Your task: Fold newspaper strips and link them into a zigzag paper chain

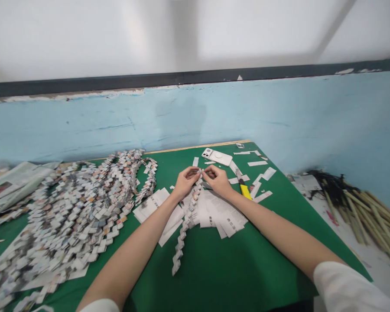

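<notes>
Between my two hands, at the middle of the green table, is the upper end of a zigzag folded-paper chain [181, 242]. My left hand [186, 181] pinches this end from the left, fingers closed. From the other side my right hand [217, 178] closes its thumb and fingertips on the same end. The chain hangs toward me and its lower end lies on the green cloth. Under it, printed paper sheets [225, 214] are spread to the right and more paper sheets [154, 206] to the left. Exactly what the fingertips grip is too small to make out.
A large heap of folded-paper chain [84, 208] covers the left of the table [214, 277]. Beyond my right hand lie a white phone [217, 157], a yellow utility knife [245, 190] and loose paper strips [257, 164]. Newspapers [13, 186] lie far left; sticks [370, 216] are on the floor.
</notes>
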Available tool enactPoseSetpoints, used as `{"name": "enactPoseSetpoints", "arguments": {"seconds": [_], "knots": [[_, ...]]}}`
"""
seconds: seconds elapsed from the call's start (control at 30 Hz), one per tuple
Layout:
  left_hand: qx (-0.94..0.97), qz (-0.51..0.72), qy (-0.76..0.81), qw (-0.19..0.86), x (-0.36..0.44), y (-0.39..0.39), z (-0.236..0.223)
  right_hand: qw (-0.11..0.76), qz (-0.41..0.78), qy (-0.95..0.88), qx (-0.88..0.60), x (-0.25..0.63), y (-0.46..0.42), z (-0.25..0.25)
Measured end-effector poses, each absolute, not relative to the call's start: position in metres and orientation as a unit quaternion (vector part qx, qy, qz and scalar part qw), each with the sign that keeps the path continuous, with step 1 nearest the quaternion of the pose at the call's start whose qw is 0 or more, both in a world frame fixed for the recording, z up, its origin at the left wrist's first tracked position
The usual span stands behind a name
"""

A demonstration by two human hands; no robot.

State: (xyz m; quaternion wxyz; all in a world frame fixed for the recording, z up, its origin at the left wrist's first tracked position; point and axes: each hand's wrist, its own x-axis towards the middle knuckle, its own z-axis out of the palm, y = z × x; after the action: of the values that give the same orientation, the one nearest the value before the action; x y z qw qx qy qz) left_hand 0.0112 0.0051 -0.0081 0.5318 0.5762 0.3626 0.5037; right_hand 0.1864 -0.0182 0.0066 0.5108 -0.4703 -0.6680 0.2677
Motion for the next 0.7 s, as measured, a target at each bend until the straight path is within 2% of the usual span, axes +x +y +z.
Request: {"name": "enactPoseSetpoints", "arguments": {"seconds": [0.13, 0.7], "knots": [[0.581, 0.509, 0.393, 0.499, 0.0117, 0.0065, -0.0093, 0.509, 0.274, -0.665, -0.473, 0.1859, -0.0168, 0.0057], [0.591, 0.525, 0.382, 0.478, 0.0133, 0.0044, -0.0092, 0.515, 0.269, -0.660, -0.477, 0.1826, -0.0213, 0.0060]]}}
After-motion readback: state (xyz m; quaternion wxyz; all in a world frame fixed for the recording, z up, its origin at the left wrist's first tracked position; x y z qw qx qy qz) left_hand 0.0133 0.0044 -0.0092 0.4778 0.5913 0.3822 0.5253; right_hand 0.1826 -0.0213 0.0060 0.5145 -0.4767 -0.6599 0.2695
